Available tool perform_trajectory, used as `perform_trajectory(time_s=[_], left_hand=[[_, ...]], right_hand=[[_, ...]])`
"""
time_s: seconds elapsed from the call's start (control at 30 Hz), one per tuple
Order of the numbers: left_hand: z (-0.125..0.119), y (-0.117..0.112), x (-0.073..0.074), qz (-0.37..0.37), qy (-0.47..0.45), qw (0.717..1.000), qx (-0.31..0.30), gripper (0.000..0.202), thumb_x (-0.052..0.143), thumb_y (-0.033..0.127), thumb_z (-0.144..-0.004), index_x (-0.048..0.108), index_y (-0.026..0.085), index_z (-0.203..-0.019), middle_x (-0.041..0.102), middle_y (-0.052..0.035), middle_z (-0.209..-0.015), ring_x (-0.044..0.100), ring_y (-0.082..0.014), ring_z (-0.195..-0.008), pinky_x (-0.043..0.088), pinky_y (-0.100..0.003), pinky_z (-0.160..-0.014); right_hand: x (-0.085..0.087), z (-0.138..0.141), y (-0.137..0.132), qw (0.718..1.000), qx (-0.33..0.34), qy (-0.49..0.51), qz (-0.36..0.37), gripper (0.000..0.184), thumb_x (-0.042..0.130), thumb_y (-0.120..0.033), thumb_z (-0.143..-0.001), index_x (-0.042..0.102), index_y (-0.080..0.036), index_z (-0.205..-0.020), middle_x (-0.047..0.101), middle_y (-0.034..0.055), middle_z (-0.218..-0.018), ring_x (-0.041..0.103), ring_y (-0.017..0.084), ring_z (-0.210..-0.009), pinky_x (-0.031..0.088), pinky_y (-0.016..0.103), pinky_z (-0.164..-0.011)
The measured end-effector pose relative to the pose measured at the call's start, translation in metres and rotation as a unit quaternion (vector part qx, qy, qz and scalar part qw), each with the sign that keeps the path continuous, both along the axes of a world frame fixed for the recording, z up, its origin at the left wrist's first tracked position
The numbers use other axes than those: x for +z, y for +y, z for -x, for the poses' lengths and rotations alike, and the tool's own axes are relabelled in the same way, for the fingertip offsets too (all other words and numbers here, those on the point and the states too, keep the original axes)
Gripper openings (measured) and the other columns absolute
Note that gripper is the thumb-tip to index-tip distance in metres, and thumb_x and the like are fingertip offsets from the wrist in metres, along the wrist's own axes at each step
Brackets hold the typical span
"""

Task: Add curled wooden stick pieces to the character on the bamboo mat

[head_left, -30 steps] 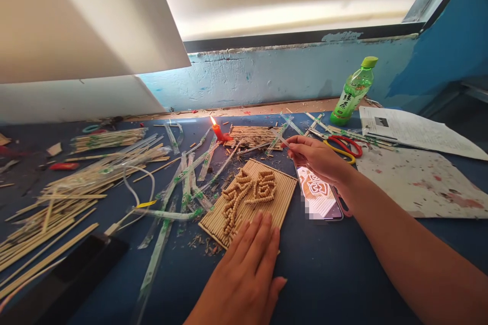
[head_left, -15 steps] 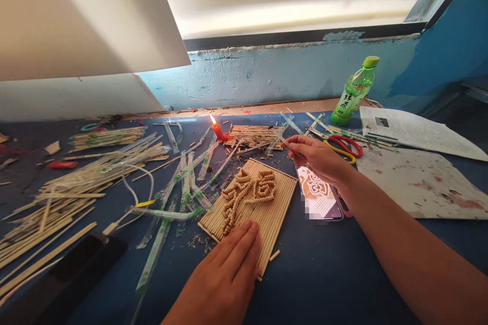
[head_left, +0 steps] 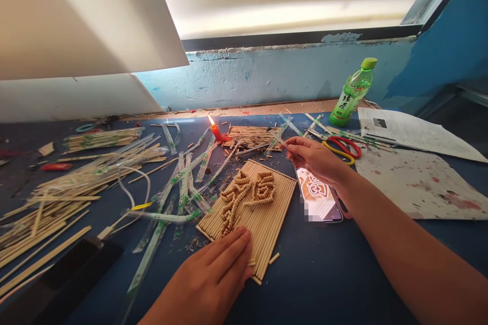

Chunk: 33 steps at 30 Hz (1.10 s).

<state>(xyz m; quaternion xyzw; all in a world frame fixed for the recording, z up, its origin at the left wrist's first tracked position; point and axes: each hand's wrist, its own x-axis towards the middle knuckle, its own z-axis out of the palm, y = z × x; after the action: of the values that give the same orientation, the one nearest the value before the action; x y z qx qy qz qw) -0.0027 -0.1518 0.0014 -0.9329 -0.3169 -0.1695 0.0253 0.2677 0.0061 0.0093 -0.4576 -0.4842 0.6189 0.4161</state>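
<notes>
A mat of glued wooden sticks lies on the blue table, with characters built from small stick pieces on its far half. My left hand lies flat on the mat's near left corner, fingers stretched out. My right hand hovers past the mat's far right corner and pinches a thin clear stick. Under that wrist lies a phone showing a picture of a character design. A short red candle burns behind the mat.
Piles of wooden chopsticks and torn plastic wrappers cover the left side. A second stick mat, red-handled scissors, a green bottle and paint-spattered papers lie at the back and right. A dark box sits near left.
My left hand has slid left and toward me along the mat's near edge, and the mat has shifted slightly with it. My right hand has stayed where it was.
</notes>
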Motion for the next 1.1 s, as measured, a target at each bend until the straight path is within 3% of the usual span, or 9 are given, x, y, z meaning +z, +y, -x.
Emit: perform_trajectory(time_s=[0.2, 0.5, 0.67, 0.8, 0.97, 1.1], left_hand=[[0.001, 0.008, 0.007, 0.012, 0.026, 0.999, -0.016, 0.031, 0.055, 0.033, -0.096, 0.069, 0.016, -0.119, 0.069, -0.0078, -0.123, 0.065, -0.0227, -0.114, 0.055, -0.032, -0.099], [0.001, 0.025, -0.012, 0.018, 0.034, 0.999, -0.018, 0.031, 0.053, 0.024, -0.098, 0.063, 0.014, -0.125, 0.063, -0.0100, -0.132, 0.054, -0.0251, -0.127, 0.048, -0.039, -0.107], [-0.006, 0.040, -0.014, 0.015, 0.024, 0.999, -0.027, 0.030, 0.054, 0.027, -0.098, 0.065, 0.012, -0.121, 0.067, -0.0115, -0.127, 0.058, -0.0251, -0.123, 0.051, -0.038, -0.105], [-0.003, 0.033, -0.012, 0.020, 0.011, 0.999, -0.026, 0.030, 0.055, 0.022, -0.097, 0.064, 0.013, -0.124, 0.065, -0.0102, -0.130, 0.056, -0.0236, -0.125, 0.049, -0.038, -0.107], [0.010, 0.015, -0.004, 0.001, -0.044, 0.998, 0.037, 0.033, 0.059, 0.012, -0.091, 0.063, 0.014, -0.124, 0.066, -0.0086, -0.129, 0.061, -0.0213, -0.117, 0.050, -0.037, -0.104], [0.010, 0.018, 0.006, -0.004, -0.029, 0.996, 0.084, 0.027, 0.058, 0.015, -0.091, 0.067, 0.017, -0.118, 0.069, -0.0066, -0.124, 0.064, -0.0236, -0.105, 0.052, -0.043, -0.097]], right_hand=[[0.001, 0.000, -0.001, 1.000, -0.001, -0.007, -0.001, 0.006, 0.059, -0.022, -0.085, 0.063, -0.019, -0.089, 0.053, 0.0022, -0.073, 0.039, 0.011, -0.057, 0.027, 0.027, -0.050], [0.004, 0.003, -0.002, 1.000, -0.011, -0.010, 0.010, 0.006, 0.058, -0.022, -0.087, 0.062, -0.018, -0.089, 0.053, 0.0018, -0.073, 0.040, 0.011, -0.058, 0.028, 0.027, -0.052], [0.004, 0.003, -0.001, 1.000, -0.010, -0.007, 0.006, 0.006, 0.060, -0.022, -0.085, 0.062, -0.018, -0.088, 0.052, 0.0015, -0.072, 0.040, 0.011, -0.058, 0.029, 0.027, -0.053], [0.001, 0.003, 0.000, 1.000, -0.016, -0.018, -0.005, 0.005, 0.058, -0.020, -0.086, 0.063, -0.018, -0.087, 0.054, 0.0028, -0.074, 0.040, 0.012, -0.059, 0.029, 0.027, -0.053], [-0.001, 0.000, 0.000, 1.000, 0.000, -0.009, -0.010, 0.007, 0.057, -0.020, -0.088, 0.064, -0.019, -0.091, 0.052, 0.0022, -0.074, 0.039, 0.012, -0.058, 0.029, 0.027, -0.053], [0.000, 0.001, 0.000, 1.000, 0.001, -0.009, -0.009, 0.007, 0.058, -0.020, -0.088, 0.064, -0.019, -0.090, 0.053, 0.0021, -0.073, 0.039, 0.011, -0.057, 0.029, 0.027, -0.052]])
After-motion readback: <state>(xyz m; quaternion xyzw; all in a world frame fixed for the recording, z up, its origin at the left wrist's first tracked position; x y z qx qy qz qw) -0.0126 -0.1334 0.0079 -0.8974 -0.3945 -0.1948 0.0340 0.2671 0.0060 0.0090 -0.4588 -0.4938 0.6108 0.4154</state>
